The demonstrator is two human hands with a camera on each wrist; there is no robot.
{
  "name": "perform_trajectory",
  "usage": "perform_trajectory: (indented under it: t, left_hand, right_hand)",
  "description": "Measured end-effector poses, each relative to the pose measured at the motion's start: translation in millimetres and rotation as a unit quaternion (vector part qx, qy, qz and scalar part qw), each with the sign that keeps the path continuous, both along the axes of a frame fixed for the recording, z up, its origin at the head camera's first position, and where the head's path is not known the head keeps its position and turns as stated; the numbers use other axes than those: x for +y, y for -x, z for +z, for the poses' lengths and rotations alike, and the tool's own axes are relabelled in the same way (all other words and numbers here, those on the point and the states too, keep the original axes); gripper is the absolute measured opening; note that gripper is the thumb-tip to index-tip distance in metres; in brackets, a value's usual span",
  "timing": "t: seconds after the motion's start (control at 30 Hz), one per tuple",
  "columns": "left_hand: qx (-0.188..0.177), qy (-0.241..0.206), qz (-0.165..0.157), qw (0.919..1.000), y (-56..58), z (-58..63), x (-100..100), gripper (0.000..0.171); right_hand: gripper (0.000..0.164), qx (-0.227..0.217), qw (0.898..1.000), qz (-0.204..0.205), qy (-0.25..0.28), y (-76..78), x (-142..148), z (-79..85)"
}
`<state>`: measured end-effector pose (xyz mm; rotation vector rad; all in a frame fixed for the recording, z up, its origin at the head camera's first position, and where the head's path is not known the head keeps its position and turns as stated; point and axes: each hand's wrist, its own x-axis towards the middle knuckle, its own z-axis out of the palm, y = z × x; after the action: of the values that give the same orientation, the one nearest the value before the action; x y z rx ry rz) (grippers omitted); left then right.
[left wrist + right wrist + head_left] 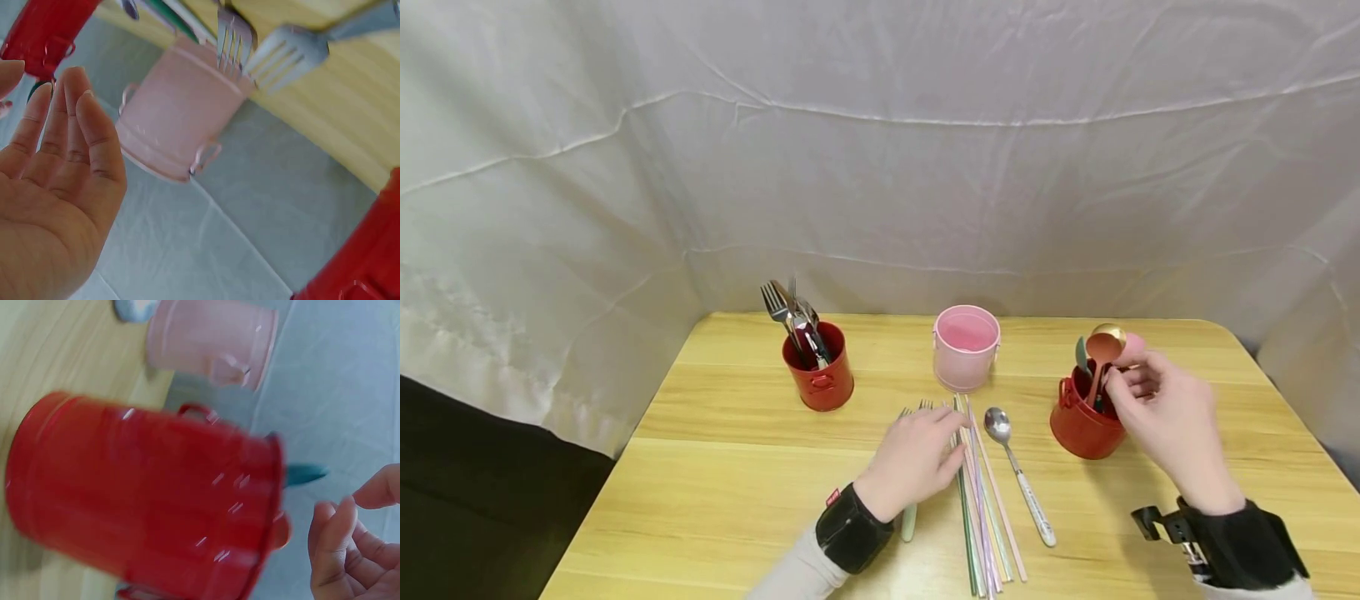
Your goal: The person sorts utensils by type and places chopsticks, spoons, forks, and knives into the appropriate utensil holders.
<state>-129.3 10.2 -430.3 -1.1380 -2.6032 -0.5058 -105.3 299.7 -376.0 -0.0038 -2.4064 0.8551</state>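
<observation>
My left hand [921, 454] is above several pastel straws [981, 508] and two forks, its fingers loosely bent. In the left wrist view, the palm and fingers of that hand [62, 175] hold nothing. At the right, my right hand [1165, 408] has its fingers curled at the rim of a red bucket [1086, 429]. A copper spoon [1103, 348], a gold spoon and a teal-tipped utensil [1081, 354] stand in this bucket. A pink rounded end [1133, 348] shows behind the right fingers. Thumb and fingertips [340, 515] nearly meet; whether anything lies between them is hidden.
A pink bucket [967, 367] stands at the back middle. Another red bucket [827, 387], to its left, holds forks and other cutlery. A metal spoon with a patterned handle [1033, 508] lies right of the straws. Grey cloth [880, 192] hangs behind the wooden table.
</observation>
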Motion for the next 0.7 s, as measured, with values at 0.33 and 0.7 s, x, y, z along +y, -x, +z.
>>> perform_trajectory:
  t: [0.33, 0.7]
  left_hand:
    - [-0.006, -0.053, 0.052, 0.9972, 13.2, 15.0, -35, 0.024]
    - [-0.023, -0.023, 0.094, 0.9950, 16.4, 2.6, -66, 0.017]
  right_hand:
    - [0.010, -0.033, 0.992, 0.121, 0.019, -10.9, -48, 5.1]
    - [0.010, -0.113, 0.974, 0.197, -0.014, -6.2, -72, -14.1]
